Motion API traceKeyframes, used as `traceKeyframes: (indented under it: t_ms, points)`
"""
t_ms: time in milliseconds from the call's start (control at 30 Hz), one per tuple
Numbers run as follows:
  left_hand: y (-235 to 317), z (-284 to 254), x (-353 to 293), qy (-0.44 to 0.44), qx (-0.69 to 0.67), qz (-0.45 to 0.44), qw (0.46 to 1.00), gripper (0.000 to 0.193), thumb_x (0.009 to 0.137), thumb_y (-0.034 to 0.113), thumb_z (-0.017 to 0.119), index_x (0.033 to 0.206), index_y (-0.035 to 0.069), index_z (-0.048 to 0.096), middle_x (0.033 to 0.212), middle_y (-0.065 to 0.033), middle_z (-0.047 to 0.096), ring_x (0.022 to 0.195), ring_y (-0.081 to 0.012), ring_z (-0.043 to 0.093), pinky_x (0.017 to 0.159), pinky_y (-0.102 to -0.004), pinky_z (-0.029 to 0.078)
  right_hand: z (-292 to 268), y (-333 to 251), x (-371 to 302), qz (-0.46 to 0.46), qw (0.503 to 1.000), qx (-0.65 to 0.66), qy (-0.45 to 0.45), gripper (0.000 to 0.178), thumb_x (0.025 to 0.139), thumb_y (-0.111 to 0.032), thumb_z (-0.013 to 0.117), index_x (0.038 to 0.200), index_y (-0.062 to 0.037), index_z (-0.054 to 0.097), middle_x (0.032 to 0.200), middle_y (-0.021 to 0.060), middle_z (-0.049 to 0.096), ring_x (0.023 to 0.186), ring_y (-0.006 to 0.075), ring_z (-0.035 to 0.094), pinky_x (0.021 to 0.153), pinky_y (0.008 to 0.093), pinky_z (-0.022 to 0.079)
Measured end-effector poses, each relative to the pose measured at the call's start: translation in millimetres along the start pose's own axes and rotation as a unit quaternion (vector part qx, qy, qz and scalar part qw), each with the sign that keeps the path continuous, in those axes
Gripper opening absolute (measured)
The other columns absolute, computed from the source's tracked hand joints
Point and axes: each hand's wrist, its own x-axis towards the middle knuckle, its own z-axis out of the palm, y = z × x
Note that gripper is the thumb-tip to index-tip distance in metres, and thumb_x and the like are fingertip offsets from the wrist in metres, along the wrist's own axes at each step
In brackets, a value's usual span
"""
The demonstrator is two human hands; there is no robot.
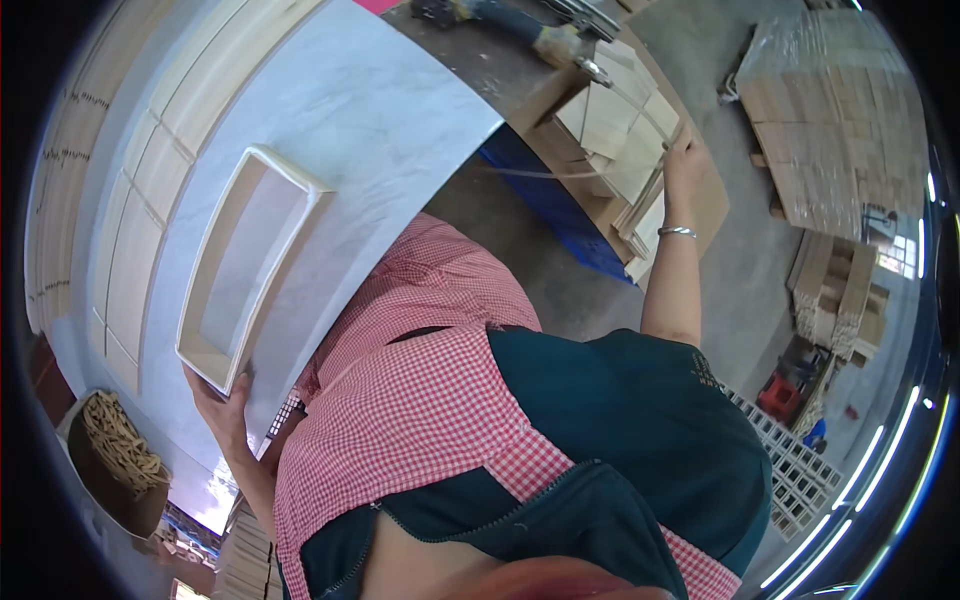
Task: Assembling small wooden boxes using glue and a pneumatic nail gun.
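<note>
A shallow rectangular wooden frame (262, 290) with pale thin walls lies on the white tabletop (350, 110), the tabletop showing through its open middle. My left hand (222, 400) grips its near end, the thumb on the outer wall and the fingers partly hidden beneath. Out to the right, my right arm with a silver bracelet (677, 232) reaches over a cardboard box (606, 212). Thin pale wooden panels (625, 125) fill that box, some lying loose and others on edge. My right hand (686, 165) is closed at the box's far right side; what its fingers hold is too small to tell.
Long stacked wooden strips (150, 170) line the table's left side. A bin of small wooden pieces (125, 440) stands at the lower left. A power tool (510, 25) lies on a dark bench at the top. A wrapped pallet stack (835, 120) stands at the right.
</note>
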Motion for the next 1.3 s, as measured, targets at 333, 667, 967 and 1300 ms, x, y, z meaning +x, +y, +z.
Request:
traceKeyframes:
  t_ms: [333,667,967,1300]
  points:
    - [14.6,5.3,2.2,0.013,0.005,0.007,1.000,0.105,0.068,0.035,0.084,0.155,0.004,0.034,0.146,-0.0189,0.050,0.132,-0.0364,0.047,0.113,-0.0449,0.034,33.5,-19.8,23.9,-0.057,0.942,-0.075,-0.322,0.069,0.080,-0.059,0.072,0.087,0.0099,0.068,0.089,0.0222,0.072,0.081,0.0373,0.068,0.074,0.0412,0.055]
    - [5.5,9.2,-1.1,0.020,-0.021,0.013,0.999,0.106,0.069,0.037,0.084,0.156,0.005,0.033,0.150,-0.0180,0.046,0.135,-0.0371,0.045,0.114,-0.0462,0.033,89.1,-6.1,15.6,-0.009,0.946,-0.135,-0.295,0.095,0.066,-0.067,0.079,0.108,0.0160,0.060,0.096,0.0299,0.068,0.086,0.0426,0.068,0.080,0.0438,0.055]
    - [0.5,1.5,-22.5,0.109,-0.060,0.092,0.988,0.100,0.076,0.039,0.081,0.157,0.007,0.032,0.157,-0.0149,0.038,0.135,-0.0350,0.045,0.113,-0.0469,0.035,-48.6,-97.6,2.7,-0.063,0.981,0.019,0.182,0.080,0.074,-0.050,0.082,0.119,0.0109,0.057,0.104,0.0235,0.066,0.093,0.0361,0.066,0.085,0.0397,0.054]
    - [134.4,28.9,-67.2,0.043,-0.565,0.053,0.822,0.051,0.105,0.026,0.047,0.144,-0.008,0.043,0.136,-0.0231,0.056,0.120,-0.0314,0.061,0.104,-0.0388,0.049,-61.5,-322.3,-157.1,-0.578,0.734,0.333,-0.126,0.025,0.088,-0.001,0.068,0.112,-0.0031,0.070,0.111,0.0097,0.073,0.102,0.0263,0.070,0.086,0.0331,0.054]
